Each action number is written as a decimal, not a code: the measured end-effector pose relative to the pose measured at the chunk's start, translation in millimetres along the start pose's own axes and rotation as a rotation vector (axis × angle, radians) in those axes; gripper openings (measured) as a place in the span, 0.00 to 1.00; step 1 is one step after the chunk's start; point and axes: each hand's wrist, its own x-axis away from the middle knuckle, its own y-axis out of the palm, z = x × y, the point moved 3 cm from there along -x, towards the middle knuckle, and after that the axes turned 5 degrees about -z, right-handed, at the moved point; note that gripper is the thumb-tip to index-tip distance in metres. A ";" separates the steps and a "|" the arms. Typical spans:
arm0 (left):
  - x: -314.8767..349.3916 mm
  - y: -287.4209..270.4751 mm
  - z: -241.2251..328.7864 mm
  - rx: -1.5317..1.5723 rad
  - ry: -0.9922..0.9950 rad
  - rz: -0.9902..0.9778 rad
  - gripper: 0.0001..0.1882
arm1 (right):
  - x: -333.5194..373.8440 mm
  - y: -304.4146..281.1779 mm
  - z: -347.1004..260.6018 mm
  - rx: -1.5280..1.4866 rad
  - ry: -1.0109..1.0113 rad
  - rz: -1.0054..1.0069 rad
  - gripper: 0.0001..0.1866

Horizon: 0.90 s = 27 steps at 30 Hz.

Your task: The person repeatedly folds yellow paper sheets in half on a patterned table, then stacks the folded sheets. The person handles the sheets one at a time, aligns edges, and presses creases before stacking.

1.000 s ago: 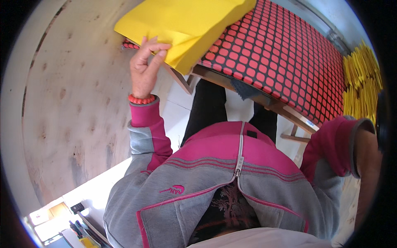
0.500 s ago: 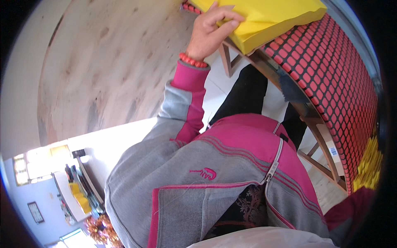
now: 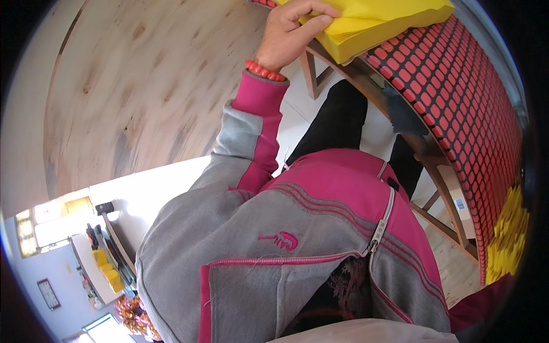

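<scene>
A thick stack of yellow paper (image 3: 377,28) lies on the table with the red and black patterned cover (image 3: 457,86), at the top of the head view. My left hand (image 3: 289,35) is at the stack's near left corner, its thumb and forefinger closed on the top yellow sheets, which crease beneath them. A red bead bracelet (image 3: 265,70) circles that wrist. My right hand is out of the picture; only a piece of dark red sleeve (image 3: 480,303) shows at the lower right.
A heap of folded yellow paper (image 3: 508,234) lies at the table's right end. Under the table are its wooden legs (image 3: 440,214) and a white box (image 3: 459,203). A large pale wooden panel (image 3: 143,97) fills the left. Shelving with yellow things (image 3: 107,268) stands at the lower left.
The view has shifted slightly, so the stack and my left hand sit a little higher in the picture. My left hand keeps its place on the stack's corner.
</scene>
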 end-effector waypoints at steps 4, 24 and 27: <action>-2.6 -0.5 0.1 -0.064 0.050 -0.003 0.07 | -0.8 11.9 3.2 -0.005 -0.005 -0.004 0.09; -1.0 -1.4 -3.0 0.022 0.014 0.036 0.06 | -20.4 48.3 21.9 -0.026 0.004 -0.001 0.10; 0.5 -3.4 -0.8 -0.057 -0.050 0.031 0.06 | -19.8 49.4 21.7 -0.026 0.005 -0.003 0.10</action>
